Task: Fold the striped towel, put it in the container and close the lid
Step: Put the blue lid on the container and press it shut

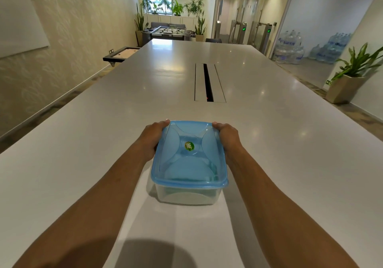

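A clear plastic container [187, 197] stands on the white table in front of me, with its blue see-through lid [188, 153] lying on top. A green round sticker marks the lid's middle. Through the lid and the front wall a folded cloth shows as a pale blue-green shape; its stripes cannot be made out. My left hand [153, 136] grips the container's left side near the far corner, fingers curled over the lid's edge. On the opposite side my right hand [228, 136] holds the far right corner the same way.
The long white table [103, 133] stretches ahead, with a cable slot [208, 83] set into its middle beyond the container. A potted plant [350, 81] stands on the floor to the right. Water bottles are stacked by the right wall.
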`<control>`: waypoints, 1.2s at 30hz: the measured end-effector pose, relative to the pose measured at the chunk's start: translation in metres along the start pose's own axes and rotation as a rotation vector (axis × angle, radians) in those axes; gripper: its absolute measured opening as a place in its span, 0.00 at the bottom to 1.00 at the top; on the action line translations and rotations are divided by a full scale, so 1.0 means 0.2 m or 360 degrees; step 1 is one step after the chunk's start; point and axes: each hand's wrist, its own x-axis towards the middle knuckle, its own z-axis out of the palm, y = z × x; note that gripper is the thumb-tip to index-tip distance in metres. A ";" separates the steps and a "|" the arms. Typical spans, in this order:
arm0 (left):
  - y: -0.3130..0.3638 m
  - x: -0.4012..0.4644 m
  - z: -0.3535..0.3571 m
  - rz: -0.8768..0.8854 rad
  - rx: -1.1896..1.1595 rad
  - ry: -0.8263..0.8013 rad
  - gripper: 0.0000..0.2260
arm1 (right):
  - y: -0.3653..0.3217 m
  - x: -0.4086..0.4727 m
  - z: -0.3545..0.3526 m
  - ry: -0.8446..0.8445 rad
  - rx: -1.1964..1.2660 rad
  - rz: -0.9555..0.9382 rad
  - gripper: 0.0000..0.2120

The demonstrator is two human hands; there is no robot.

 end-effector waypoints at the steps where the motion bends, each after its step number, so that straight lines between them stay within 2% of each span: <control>1: 0.00 0.00 0.00 0.0004 0.0002 0.0004 0.15 | 0.01 0.01 0.00 0.0026 -0.0012 -0.0023 0.08; 3: -0.01 0.00 0.00 0.0045 0.0007 0.0045 0.18 | 0.03 0.01 0.00 0.0086 -0.0098 -0.0096 0.08; 6: -0.02 -0.02 0.00 0.0099 0.0053 0.0096 0.20 | 0.06 0.00 -0.01 0.0124 -0.0178 -0.0188 0.13; 10: 0.02 -0.08 -0.02 0.0119 0.0295 0.0091 0.21 | 0.03 -0.04 -0.03 0.0041 -0.0293 -0.0112 0.14; 13: 0.05 -0.14 -0.04 0.0080 0.0437 0.0042 0.25 | -0.03 -0.11 -0.06 -0.0002 -0.0472 -0.0047 0.20; 17: 0.06 -0.24 -0.07 0.0095 0.0557 0.0174 0.32 | -0.05 -0.25 -0.11 0.0189 -0.0723 -0.0157 0.27; 25: -0.12 -0.49 -0.02 0.0235 0.1216 0.0448 0.23 | 0.13 -0.52 -0.11 0.0252 -0.1141 -0.0321 0.21; 30: -0.15 -0.51 0.01 0.0374 0.1041 0.0546 0.18 | 0.15 -0.53 -0.08 0.0371 -0.1154 -0.0447 0.13; 36: -0.16 -0.47 0.00 0.0513 0.0895 0.0515 0.16 | 0.18 -0.50 -0.07 0.0436 -0.0916 -0.0492 0.13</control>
